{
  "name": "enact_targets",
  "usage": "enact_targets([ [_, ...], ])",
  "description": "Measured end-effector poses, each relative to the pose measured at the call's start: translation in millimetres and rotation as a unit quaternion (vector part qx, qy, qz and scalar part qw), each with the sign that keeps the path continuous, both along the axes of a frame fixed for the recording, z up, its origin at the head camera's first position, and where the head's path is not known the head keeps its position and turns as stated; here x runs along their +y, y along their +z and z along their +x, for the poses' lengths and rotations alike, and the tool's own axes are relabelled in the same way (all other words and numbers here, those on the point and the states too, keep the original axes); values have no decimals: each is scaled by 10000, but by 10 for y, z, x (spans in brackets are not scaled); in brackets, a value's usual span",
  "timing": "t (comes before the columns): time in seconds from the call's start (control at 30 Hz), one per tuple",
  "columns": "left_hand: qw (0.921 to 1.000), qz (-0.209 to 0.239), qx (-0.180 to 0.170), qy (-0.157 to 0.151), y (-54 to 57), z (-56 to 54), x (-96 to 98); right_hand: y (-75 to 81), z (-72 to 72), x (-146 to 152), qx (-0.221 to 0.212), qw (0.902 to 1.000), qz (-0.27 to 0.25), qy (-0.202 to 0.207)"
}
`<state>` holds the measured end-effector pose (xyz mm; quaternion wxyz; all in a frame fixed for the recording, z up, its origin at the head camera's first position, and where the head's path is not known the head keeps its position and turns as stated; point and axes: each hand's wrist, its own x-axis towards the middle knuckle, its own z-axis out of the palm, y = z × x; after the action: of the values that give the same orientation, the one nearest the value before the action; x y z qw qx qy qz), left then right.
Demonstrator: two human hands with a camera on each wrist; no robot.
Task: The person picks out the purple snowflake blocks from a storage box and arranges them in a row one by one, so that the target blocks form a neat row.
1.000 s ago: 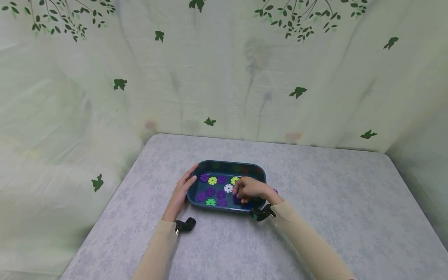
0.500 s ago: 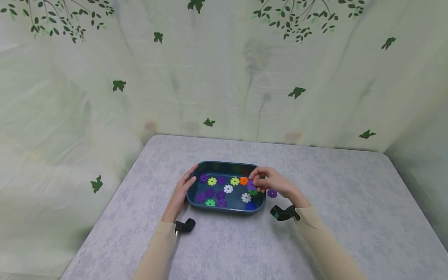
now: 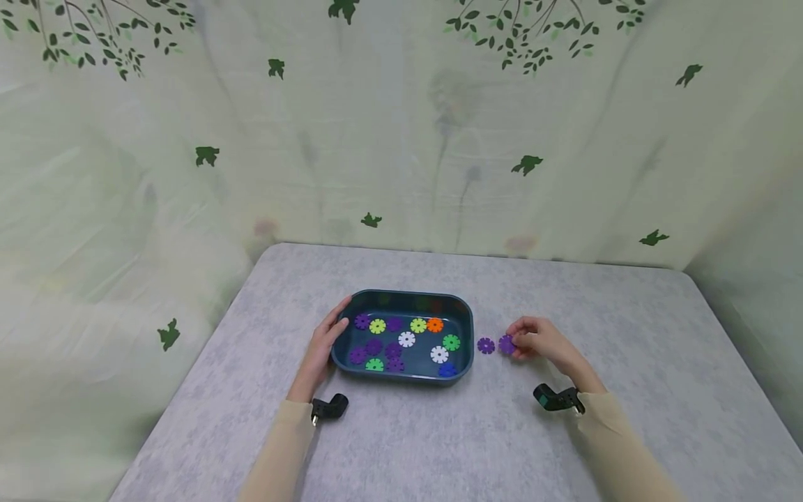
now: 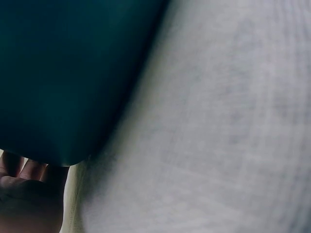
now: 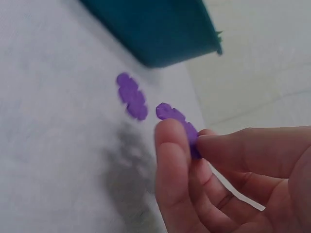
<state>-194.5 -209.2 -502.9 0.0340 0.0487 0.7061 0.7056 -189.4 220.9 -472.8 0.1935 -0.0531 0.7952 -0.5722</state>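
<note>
A dark teal tray (image 3: 401,378) stands on the table, holding several small notched plastic discs in purple, yellow, green, white, orange and blue. At its left end my left hand (image 3: 321,348) grips the wall, with the thumb over the rim and the fingers along the outside. Right of the tray my right hand (image 3: 541,341) pinches a purple notched disc (image 3: 506,344) between thumb and fingers. That disc is tilted in the right wrist view. Between it and the tray lies another purple disc (image 3: 486,346), flat on the table. The left wrist view shows mostly the tray's outer wall (image 4: 63,82).
The grey mottled table (image 3: 401,446) reaches back to a pale curtain (image 3: 401,139) with leaf prints, which also hangs at both sides. A small black camera (image 3: 330,406) sits at the left wrist and another black camera (image 3: 555,397) at the right.
My right hand has moved from inside the tray out over its right end to the table, carrying a purple disc. My left hand stays at the tray's left side.
</note>
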Motion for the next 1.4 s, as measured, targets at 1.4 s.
enact_targets([
  [1.4, 9999, 92, -46, 69, 1, 10, 5, 86, 71, -1816, 305, 9777, -236, 2067],
])
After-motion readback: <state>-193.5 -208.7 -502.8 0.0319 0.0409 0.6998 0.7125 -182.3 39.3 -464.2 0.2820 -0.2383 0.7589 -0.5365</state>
